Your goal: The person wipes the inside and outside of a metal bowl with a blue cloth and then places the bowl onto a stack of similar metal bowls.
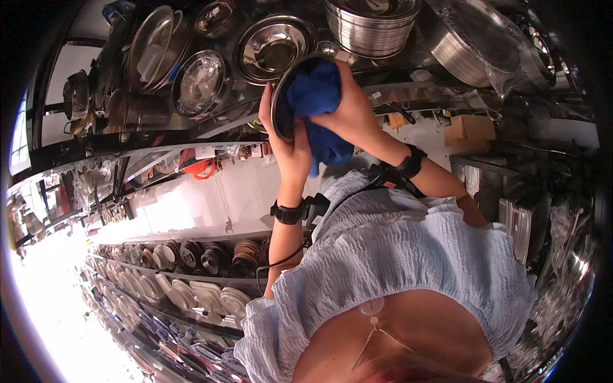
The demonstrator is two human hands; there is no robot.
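Tilted on its edge, a round metal bowl or dish point(279, 103) rests in my left hand point(290, 143), with the fingers behind its rim and the thumb at the near side. My right hand point(349, 107) grips a bunched dark blue cloth point(313, 91) and presses it against the inside of the dish. Part of the cloth hangs down between my wrists. Just beyond the dish, a shiny steel bowl point(274, 48) stands on the dark shelf. The dish's base is hidden from view.
A tall stack of steel plates point(371, 31) stands beyond my right hand, with plastic-wrapped steel trays point(471, 48) farther right. A wrapped bowl point(201, 84) lies to the left. The shelf's dark edge point(143, 146) runs below. Stacked dishes point(206, 294) fill racks at lower left.
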